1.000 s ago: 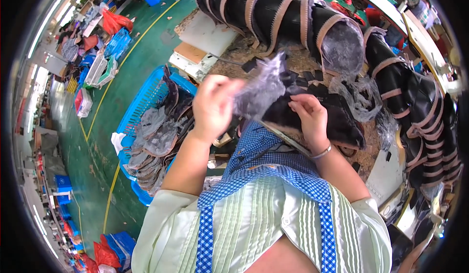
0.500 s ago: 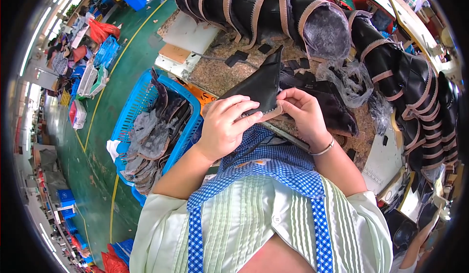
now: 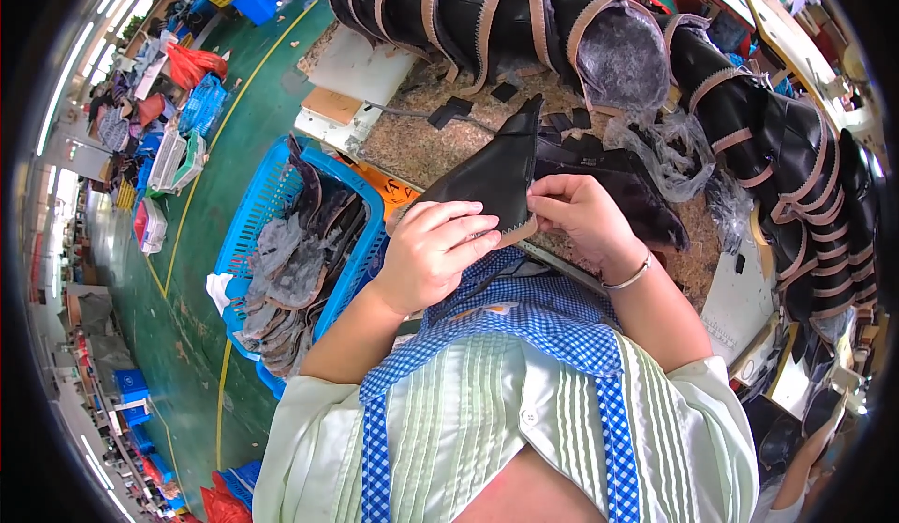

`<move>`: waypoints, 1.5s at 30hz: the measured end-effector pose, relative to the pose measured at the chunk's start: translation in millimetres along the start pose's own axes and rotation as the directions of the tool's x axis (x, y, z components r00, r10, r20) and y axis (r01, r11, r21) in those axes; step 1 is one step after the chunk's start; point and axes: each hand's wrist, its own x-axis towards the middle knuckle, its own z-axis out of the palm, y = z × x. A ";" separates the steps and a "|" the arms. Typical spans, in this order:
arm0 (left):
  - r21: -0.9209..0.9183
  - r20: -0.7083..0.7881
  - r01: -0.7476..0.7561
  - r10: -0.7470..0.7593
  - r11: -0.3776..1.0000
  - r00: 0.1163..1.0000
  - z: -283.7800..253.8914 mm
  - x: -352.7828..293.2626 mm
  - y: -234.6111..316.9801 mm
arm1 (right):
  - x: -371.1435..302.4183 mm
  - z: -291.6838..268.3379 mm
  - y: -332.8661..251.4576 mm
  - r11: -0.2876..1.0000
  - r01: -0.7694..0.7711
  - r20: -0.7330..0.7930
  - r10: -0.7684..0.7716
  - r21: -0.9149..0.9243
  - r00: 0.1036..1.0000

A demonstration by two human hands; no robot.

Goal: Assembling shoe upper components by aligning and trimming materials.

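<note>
The left hand (image 3: 435,247), fingers curled, holds the black leather piece (image 3: 492,172) at 7 o'clock; the right hand (image 3: 582,214), nearly closed, pinches its 4 o'clock edge.

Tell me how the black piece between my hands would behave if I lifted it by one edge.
The black piece would probably bend, as it looks like sheet material. It may feel light, since your right hand pinches its edge with just the fingertips. Its smooth, shiny face might slide easily.

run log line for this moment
left hand: holding black piece; right hand: pinching its right edge; bench: crumpled clear plastic; beside bench: blue basket
</note>
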 end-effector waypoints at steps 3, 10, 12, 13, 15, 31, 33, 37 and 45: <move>-0.044 0.003 0.016 -0.016 0.999 1.000 -4.6 -1.4 -7.3 | 1.3 -0.5 0.7 0.995 0.002 0.055 -0.008 0.101 0.998; -0.013 0.042 -0.010 0.011 1.000 0.999 -4.2 -3.3 -3.3 | 2.6 -1.1 -0.9 0.974 -0.082 0.088 0.065 0.211 0.994; -0.018 0.033 -0.008 0.009 1.000 0.999 -4.8 -1.3 -1.9 | 3.0 -0.5 2.3 0.984 -0.051 0.053 0.043 0.168 0.998; -0.022 0.026 -0.007 0.007 1.000 1.000 -5.8 -0.4 -1.1 | 3.6 -0.9 4.1 0.993 0.099 0.002 -0.099 -0.068 0.995; -0.011 -0.103 0.050 -0.051 0.999 0.993 -10.6 4.9 -8.4 | 4.0 -3.3 1.4 0.787 0.353 -0.007 -0.413 -0.506 0.911; -0.853 0.089 0.391 -0.642 0.346 0.762 82.0 9.6 -12.5 | 19.7 -0.9 0.1 0.805 0.376 -0.053 -0.448 -0.459 0.893; -0.888 0.119 0.372 -0.644 0.272 0.756 81.1 12.2 -9.2 | 18.8 -1.9 7.5 0.790 0.416 -0.098 -0.507 -0.451 0.856; -0.861 0.303 0.494 -0.660 0.119 0.687 74.3 11.0 -11.6 | 4.3 5.5 10.6 0.906 0.410 -0.272 -0.422 -0.103 0.865; -0.777 0.029 0.436 -0.666 0.454 0.746 78.3 13.7 -6.5 | 1.2 11.5 31.7 0.930 0.366 -0.225 -0.361 -0.017 0.905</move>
